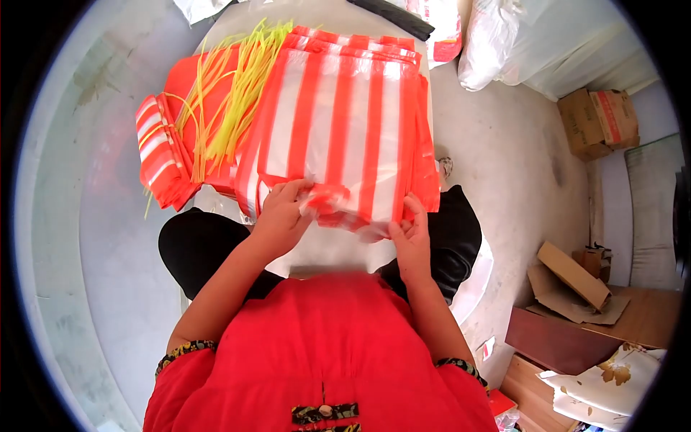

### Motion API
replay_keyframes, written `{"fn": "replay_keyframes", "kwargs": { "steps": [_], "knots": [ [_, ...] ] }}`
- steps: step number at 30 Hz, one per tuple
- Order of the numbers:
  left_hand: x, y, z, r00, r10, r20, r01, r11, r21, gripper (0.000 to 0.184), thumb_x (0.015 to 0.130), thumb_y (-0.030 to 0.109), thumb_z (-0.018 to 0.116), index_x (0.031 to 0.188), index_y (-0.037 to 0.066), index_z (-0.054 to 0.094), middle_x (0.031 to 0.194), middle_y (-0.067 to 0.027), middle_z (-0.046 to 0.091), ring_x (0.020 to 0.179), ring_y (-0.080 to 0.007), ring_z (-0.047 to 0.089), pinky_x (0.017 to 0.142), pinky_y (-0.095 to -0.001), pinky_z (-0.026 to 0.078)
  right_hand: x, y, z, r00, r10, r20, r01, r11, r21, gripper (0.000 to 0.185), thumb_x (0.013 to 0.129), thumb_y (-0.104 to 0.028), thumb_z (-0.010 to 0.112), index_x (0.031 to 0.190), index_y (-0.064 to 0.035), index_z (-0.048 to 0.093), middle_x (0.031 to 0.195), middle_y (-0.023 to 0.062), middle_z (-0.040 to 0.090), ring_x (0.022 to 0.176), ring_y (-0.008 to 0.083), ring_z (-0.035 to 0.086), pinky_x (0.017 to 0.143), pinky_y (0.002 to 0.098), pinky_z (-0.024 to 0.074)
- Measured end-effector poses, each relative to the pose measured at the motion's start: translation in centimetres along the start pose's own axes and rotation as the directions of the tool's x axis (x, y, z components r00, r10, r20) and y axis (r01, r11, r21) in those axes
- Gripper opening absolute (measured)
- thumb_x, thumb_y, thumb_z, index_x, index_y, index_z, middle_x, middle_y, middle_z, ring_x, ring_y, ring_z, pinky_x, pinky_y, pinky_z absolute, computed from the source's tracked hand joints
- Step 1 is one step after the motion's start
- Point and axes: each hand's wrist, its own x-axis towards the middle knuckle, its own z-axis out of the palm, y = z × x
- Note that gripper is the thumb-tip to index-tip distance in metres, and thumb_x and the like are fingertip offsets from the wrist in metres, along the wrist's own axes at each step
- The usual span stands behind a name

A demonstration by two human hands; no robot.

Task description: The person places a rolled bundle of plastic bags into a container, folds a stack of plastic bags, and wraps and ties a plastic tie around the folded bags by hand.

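A stack of red-and-white striped plastic bags (345, 122) lies on the table in front of me, its near edge toward my lap. My left hand (282, 214) pinches the near left corner of the top bag, where the plastic is crumpled and blurred. At the near right corner, my right hand (412, 236) holds the bag's edge between thumb and fingers. Left of the stack, a bunch of thin yellow strips (241, 108) lies across red plastic (205, 86). Beyond it is a folded bundle of striped bags (160, 155) with a yellow strip around it.
A dark roll (392, 17) lies at the table's far end, near a white plastic sack (491, 43). Cardboard boxes (597, 124) stand by the right wall. Nearer on the right, flattened cardboard (572, 284) rests on a brown cabinet (554, 338).
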Motion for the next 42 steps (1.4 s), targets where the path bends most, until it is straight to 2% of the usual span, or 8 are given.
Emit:
{"fn": "replay_keyframes", "kwargs": {
  "steps": [8,12,14,16,19,23,27,42],
  "knots": [
    [-0.8,-1.3,1.7,0.975,0.221,0.025,-0.212,0.893,0.396,0.049,0.089,0.015,0.071,0.135,0.029,0.070,0.147,-0.0120,0.054,0.128,-0.0338,0.052,0.107,-0.0466,0.043,-5.3,2.4,-2.5,0.972,0.232,0.037,-0.214,0.941,-0.261,0.070,0.097,0.005,0.060,0.158,-0.0062,0.027,0.126,0.0159,0.066,0.098,0.0183,0.071,0.082,0.0300,0.0576],
    [-0.9,-1.1,1.7,0.974,0.224,0.011,-0.211,0.894,0.395,0.048,0.088,0.015,0.071,0.134,0.029,0.071,0.147,-0.0116,0.054,0.128,-0.0331,0.052,0.107,-0.0466,0.042,-5.6,-1.3,-0.9,0.931,0.359,-0.062,-0.359,0.933,0.019,0.061,0.088,-0.004,0.070,0.145,-0.0024,0.048,0.149,0.0153,0.046,0.117,0.0269,0.065,0.090,0.0363,0.0588],
    [-0.9,-1.4,2.0,0.973,0.232,-0.005,-0.213,0.901,0.377,0.049,0.087,0.014,0.072,0.134,0.029,0.071,0.147,-0.0112,0.054,0.129,-0.0326,0.052,0.107,-0.0468,0.042,-4.8,-1.2,-1.5,1.000,-0.002,-0.023,-0.008,0.904,-0.428,0.058,0.092,0.003,0.064,0.147,-0.0022,0.046,0.140,0.0137,0.054,0.108,0.0184,0.067,0.086,0.0305,0.0563],
    [-1.1,-1.6,1.9,0.973,0.230,-0.022,-0.206,0.907,0.366,0.051,0.085,0.012,0.072,0.133,0.029,0.071,0.147,-0.0107,0.054,0.130,-0.0322,0.052,0.107,-0.0469,0.042,-4.0,-3.4,-0.4,0.992,-0.114,0.047,0.121,0.841,-0.527,0.047,0.093,0.006,0.063,0.139,-0.0005,0.055,0.142,0.0109,0.053,0.103,0.0120,0.066,0.084,0.0261,0.0534],
    [-1.3,-1.4,2.0,0.972,0.229,-0.044,-0.201,0.916,0.346,0.054,0.083,0.009,0.072,0.132,0.030,0.072,0.147,-0.0102,0.055,0.131,-0.0320,0.052,0.107,-0.0468,0.042,-1.0,-4.3,1.0,0.964,-0.148,0.219,0.241,0.834,-0.497,0.042,0.094,0.005,0.063,0.135,0.0009,0.058,0.132,0.0092,0.060,0.093,0.0080,0.062,0.080,0.0239,0.0516],
    [-1.3,-1.2,2.3,0.964,0.250,-0.084,-0.208,0.916,0.344,0.055,0.080,0.007,0.072,0.131,0.030,0.072,0.144,-0.0100,0.056,0.128,-0.0321,0.054,0.104,-0.0468,0.045,3.6,-4.1,4.4,0.947,0.051,0.316,0.103,0.886,-0.453,0.037,0.097,0.001,0.061,0.134,0.0005,0.059,0.110,0.0041,0.069,0.088,0.0043,0.060,0.076,0.0214,0.0494],
    [-1.2,-1.1,2.3,0.948,0.282,-0.147,-0.217,0.912,0.349,0.050,0.077,0.006,0.071,0.123,0.026,0.076,0.139,-0.0099,0.061,0.122,-0.0308,0.059,0.101,-0.0466,0.047,6.3,-5.0,6.7,0.835,0.448,0.318,-0.366,0.885,-0.287,0.036,0.110,-0.013,0.051,0.143,-0.0005,0.055,0.128,0.0090,0.065,0.098,0.0138,0.067,0.084,0.0292,0.0574],
    [-1.2,-1.9,2.3,0.889,0.372,-0.266,-0.317,0.920,0.229,0.019,0.080,0.013,0.074,0.098,0.018,0.079,0.136,-0.0086,0.065,0.120,-0.0295,0.061,0.099,-0.0454,0.048,6.6,-2.6,7.1,0.873,0.296,0.386,-0.186,0.936,-0.298,0.040,0.111,-0.012,0.043,0.150,-0.0023,0.050,0.146,0.0098,0.060,0.113,0.0189,0.067,0.085,0.0309,0.0586]
  ]
}}
